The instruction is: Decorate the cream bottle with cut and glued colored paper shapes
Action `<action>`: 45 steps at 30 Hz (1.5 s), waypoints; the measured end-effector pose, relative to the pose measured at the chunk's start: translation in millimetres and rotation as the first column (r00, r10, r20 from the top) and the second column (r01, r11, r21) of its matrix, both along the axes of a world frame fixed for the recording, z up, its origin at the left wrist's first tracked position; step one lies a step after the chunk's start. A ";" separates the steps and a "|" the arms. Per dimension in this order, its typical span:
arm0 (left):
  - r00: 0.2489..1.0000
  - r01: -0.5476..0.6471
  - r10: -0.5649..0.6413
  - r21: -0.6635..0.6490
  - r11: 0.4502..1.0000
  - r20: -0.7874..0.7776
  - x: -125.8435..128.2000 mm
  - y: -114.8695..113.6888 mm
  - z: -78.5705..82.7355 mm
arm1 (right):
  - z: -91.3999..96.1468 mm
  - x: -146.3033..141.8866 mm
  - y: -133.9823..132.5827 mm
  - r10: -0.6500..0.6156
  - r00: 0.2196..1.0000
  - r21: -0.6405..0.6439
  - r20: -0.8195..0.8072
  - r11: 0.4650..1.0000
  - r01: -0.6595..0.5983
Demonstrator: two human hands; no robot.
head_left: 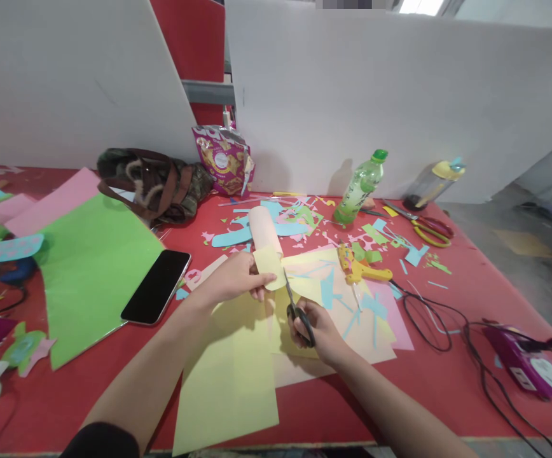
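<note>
My left hand [245, 278] pinches a small pale yellow piece of paper [269, 266] with a rounded lower edge. Black-handled scissors [295, 308] are gripped in my right hand [318, 327], with their blades at the right edge of that piece. A yellow paper offcut [307, 288] curls to the right of the blades. Beneath both hands lies a large yellow sheet [231, 388], overlapping a peach sheet [299, 373]. Just beyond the held piece is a pale pink paper roll [262, 229].
A yellow hot glue gun [359, 267] with a cable lies at right. Behind it stand a green bottle [359, 187] and red-and-yellow-handled scissors [431, 232]. A phone [156, 286] rests on a green sheet [85, 273] at left. Paper scraps, a snack bag [223, 159] and a camouflage bag [161, 184] occupy the back.
</note>
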State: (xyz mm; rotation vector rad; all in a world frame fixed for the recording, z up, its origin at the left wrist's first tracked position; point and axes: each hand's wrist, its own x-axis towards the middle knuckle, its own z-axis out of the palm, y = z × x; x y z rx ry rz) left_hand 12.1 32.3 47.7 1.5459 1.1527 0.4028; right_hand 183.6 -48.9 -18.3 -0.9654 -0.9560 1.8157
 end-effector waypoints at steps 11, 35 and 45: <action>0.999 0.032 -0.032 -0.009 0.999 -0.009 6.3 -0.8 1.5 | -0.7 1.6 1.3 0.027 0.999 0.065 0.028 0.997 -0.029; 0.992 0.015 0.000 -0.122 0.992 0.125 9.1 0.4 -3.2 | 2.9 0.1 1.1 -0.016 0.998 0.041 0.059 0.999 0.013; 0.991 0.011 0.011 -0.159 0.987 0.134 7.9 2.3 -4.0 | 4.3 0.0 1.0 -0.017 0.997 0.033 0.080 0.999 0.014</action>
